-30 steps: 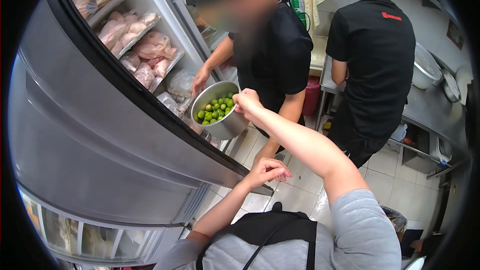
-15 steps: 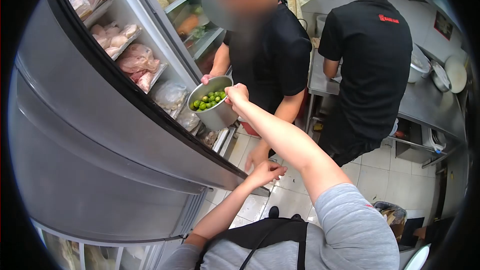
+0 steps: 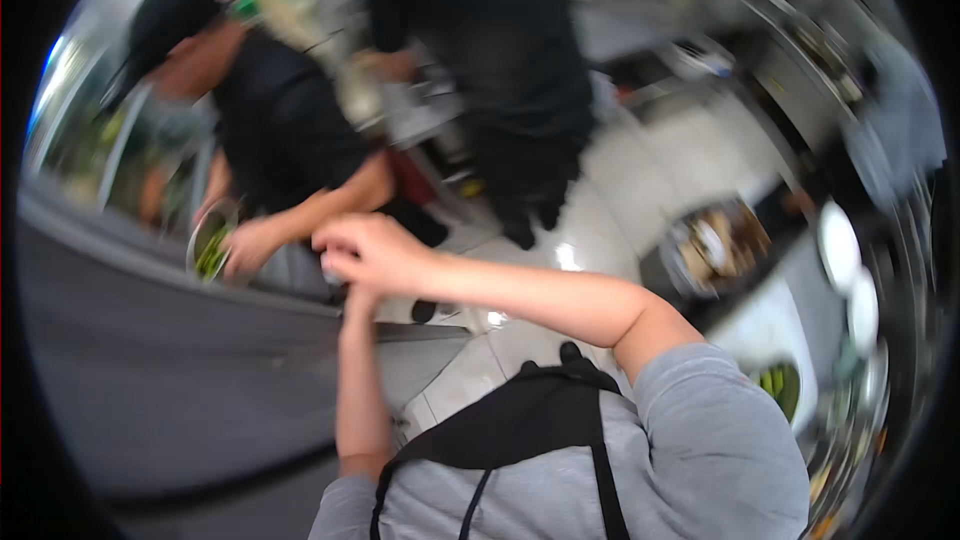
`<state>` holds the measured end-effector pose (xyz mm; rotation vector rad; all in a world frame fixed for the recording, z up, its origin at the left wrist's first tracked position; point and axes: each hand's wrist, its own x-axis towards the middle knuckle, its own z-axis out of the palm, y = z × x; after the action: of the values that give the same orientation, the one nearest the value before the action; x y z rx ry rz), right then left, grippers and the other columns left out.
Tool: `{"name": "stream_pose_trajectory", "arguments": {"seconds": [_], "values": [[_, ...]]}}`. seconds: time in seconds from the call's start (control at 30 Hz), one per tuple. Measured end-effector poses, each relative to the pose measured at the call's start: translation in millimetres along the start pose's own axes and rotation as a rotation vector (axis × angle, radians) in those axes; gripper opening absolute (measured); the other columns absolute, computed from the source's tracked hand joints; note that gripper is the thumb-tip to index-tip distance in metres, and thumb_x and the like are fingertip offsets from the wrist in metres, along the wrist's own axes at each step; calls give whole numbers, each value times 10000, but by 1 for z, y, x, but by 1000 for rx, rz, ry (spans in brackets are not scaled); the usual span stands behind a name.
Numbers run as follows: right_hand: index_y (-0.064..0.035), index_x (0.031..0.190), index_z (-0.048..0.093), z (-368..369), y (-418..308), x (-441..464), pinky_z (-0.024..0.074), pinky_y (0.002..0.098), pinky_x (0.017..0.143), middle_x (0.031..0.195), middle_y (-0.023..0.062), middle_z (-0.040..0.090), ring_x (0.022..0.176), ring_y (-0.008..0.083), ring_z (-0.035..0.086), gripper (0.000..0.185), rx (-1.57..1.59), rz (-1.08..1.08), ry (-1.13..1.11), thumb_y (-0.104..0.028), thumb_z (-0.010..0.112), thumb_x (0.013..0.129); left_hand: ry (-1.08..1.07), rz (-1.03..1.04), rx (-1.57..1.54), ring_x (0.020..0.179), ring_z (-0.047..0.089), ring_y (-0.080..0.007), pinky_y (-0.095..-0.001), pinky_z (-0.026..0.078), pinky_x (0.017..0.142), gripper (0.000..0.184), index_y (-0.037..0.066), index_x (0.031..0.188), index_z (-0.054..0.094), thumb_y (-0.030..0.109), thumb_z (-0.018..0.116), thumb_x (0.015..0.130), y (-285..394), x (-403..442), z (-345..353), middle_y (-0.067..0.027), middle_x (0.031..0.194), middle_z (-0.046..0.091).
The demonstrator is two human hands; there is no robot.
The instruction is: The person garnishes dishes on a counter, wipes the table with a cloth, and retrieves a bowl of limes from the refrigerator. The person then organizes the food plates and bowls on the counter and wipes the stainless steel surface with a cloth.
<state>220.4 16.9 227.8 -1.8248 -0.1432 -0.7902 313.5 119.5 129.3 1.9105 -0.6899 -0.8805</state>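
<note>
My right hand (image 3: 372,254) is in front of me at the left of the view, fingers loosely bent and apart, with nothing visible in them. Just beneath it is my left hand (image 3: 362,292), mostly covered by the right one, so its fingers are hidden. The hands overlap and seem to touch. Beyond them, a co-worker in black (image 3: 285,125) holds a metal pot (image 3: 196,236) of small green limes (image 3: 211,258). One of that person's hands (image 3: 252,243) reaches over the pot's rim. The picture is smeared by motion.
A grey fridge door (image 3: 190,370) stands at left. Another co-worker (image 3: 490,50) stands at a metal counter (image 3: 640,15). To the right are a bin with cardboard (image 3: 715,245), white plates (image 3: 838,243) and a bowl of green pieces (image 3: 780,385). Tiled floor (image 3: 640,175) lies between.
My right hand has let go of the pot and drawn back over my left hand. The co-worker now has the pot alone. My view has swung to the right.
</note>
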Motion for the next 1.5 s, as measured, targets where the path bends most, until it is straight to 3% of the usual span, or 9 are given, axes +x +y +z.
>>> {"name": "stream_pose_trajectory", "arguments": {"seconds": [0.1,0.4,0.57,0.63,0.77,0.87,1.13,1.17,1.5], "values": [[-36,910,570,-58,-10,-107,457,319,667,831,101,582,760,229,580,196,-172,307,-29,-164,544,764,-84,-17,-18,671,557,-95,-214,436,544,293,35,881,592,305,490,829,-1,31,6,-52,770,608],[41,1014,542,-66,-112,-467,495,268,606,888,123,602,716,163,598,520,-8,1386,988,-434,508,805,-1090,315,251,700,553,-91,-222,434,576,287,43,942,587,293,542,808,23,-10,310,-26,812,613],[32,1308,94,-65,-188,-496,521,315,585,1262,211,332,755,280,601,930,69,949,1963,-549,530,727,-1347,463,269,707,515,-111,-264,443,591,385,54,975,555,402,474,831,80,-85,472,-30,848,578],[-73,1319,-47,-86,-172,-526,533,367,595,1319,180,233,845,322,570,878,348,700,1948,-424,540,767,-1372,380,290,743,515,-146,-295,449,607,480,73,1021,516,491,490,786,104,-115,514,-58,930,557],[-180,1298,102,-95,-167,-513,542,403,599,1211,156,333,857,335,554,725,235,432,2216,53,395,677,-1524,322,310,476,452,-119,-247,379,425,195,123,713,419,17,575,663,100,-130,572,5,617,479],[-197,1296,113,-34,-189,-512,545,386,568,1181,142,361,863,297,552,721,169,404,2284,41,414,686,-1726,206,239,552,569,-183,-317,516,489,197,62,705,453,-86,527,597,93,-175,527,-55,665,543],[-178,1275,170,204,-232,-571,535,347,488,982,133,464,671,221,570,708,108,458,2583,60,426,660,-1915,126,464,387,371,-91,-227,262,343,202,34,720,508,-74,509,549,-63,-346,439,-12,549,464],[-191,1267,189,229,-230,-590,534,402,572,1123,135,403,861,292,545,696,156,494,2592,42,431,657,-1934,105,499,388,383,-104,-234,272,338,206,38,714,499,-73,505,541,-89,-365,442,-19,544,457],[-148,1234,275,406,-382,-706,510,346,434,972,131,510,673,241,579,598,-400,134,2980,12,405,673,-2275,432,459,497,419,-105,-254,332,420,205,30,718,506,-76,489,544,-159,-704,433,-5,604,469]]}}
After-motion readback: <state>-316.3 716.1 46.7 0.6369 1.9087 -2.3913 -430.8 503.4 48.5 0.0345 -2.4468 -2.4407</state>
